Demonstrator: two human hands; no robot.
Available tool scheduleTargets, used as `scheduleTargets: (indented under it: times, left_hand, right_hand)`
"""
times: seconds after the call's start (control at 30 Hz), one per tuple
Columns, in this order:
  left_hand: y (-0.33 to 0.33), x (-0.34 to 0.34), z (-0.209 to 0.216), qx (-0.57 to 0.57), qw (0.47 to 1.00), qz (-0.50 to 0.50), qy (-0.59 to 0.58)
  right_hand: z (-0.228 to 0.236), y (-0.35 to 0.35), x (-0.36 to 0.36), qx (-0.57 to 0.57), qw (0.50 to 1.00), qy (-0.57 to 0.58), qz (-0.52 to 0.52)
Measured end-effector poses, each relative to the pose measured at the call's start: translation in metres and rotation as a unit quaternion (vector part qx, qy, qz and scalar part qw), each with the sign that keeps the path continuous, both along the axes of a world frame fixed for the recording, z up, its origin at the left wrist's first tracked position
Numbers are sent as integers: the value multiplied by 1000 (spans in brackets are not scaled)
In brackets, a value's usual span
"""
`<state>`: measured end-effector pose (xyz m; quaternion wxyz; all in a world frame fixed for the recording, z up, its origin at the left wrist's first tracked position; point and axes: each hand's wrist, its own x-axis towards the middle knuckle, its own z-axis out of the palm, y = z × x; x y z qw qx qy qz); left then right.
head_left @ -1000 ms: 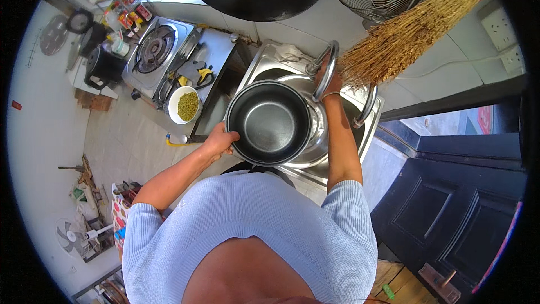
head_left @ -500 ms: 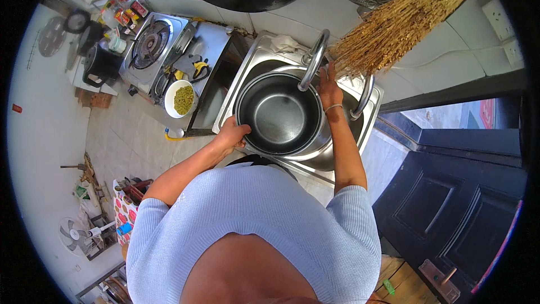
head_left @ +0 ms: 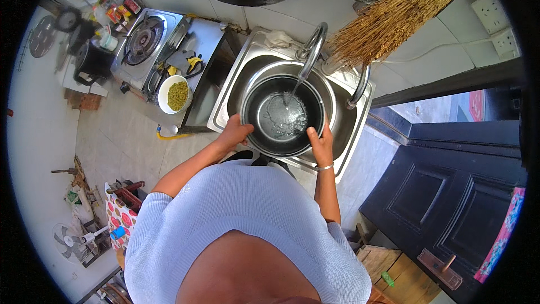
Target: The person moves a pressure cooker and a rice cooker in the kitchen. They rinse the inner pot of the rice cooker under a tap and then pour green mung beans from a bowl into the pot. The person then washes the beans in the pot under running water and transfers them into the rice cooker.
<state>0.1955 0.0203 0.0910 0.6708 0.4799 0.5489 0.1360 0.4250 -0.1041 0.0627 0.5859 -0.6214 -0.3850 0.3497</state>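
Note:
A dark round pot (head_left: 260, 145) is tilted a little under the tap (head_left: 316, 50), and a stream of water runs into it and ripples over its bottom. My left hand (head_left: 232, 134) grips the pot's left rim, thumb over the edge. On the right side, my right hand (head_left: 322, 147) clasps the rim, with its thumb on top and the fingers mostly hidden behind the wall. Beneath the pot, a wider steel basin (head_left: 329, 87) sits in the sink (head_left: 220, 114).
Left of the sink, a white bowl (head_left: 163, 97) of small green beans stands on the steel counter beside a gas stove (head_left: 145, 39). A straw broom (head_left: 399, 17) hangs at the right, above a second curved tap (head_left: 360, 87). A dark door (head_left: 433, 191) stands at the right.
Water now flows from the tap into the pot. My right hand has left the tap and come down to the pot's right rim. The pot sits slightly nearer me.

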Motion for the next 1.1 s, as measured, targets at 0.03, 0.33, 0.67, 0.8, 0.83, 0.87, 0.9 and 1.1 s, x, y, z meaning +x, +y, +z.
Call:
scheduleTargets:
  times: [0.03, 0.33, 0.67, 0.8, 0.83, 0.87, 0.9, 1.1]
  left_hand:
    - [3, -13, -1, -18, 1000, 12, -14]
    - [39, 24, -24, -1, 1000, -7, 0]
    - [43, -5, 18, -7, 996, -77, 35]
    - [50, 9, 38, 323, 874, -251, 262]
    - [50, 12, 53, 313, 865, -272, 284]
    - [51, 15, 75, 302, 854, -292, 306]
    - [52, 16, 87, 291, 844, -310, 327]
    - [78, 29, 119, 492, 747, -313, 320]
  right_hand:
    - [8, 0, -15, -7, 1000, 22, -6]
    - [-11, 48, 27, -41, 998, 18, -37]
    - [1, 37, -11, -41, 998, 6, -41]
    - [-27, 39, -3, -26, 970, 235, -61]
    - [-36, 34, -7, -27, 957, 282, -56]
    - [-41, 31, -12, -29, 943, 328, -50]
    - [-40, 30, -19, -48, 903, 425, -30]
    - [-65, 34, -56, -60, 682, 724, 83]
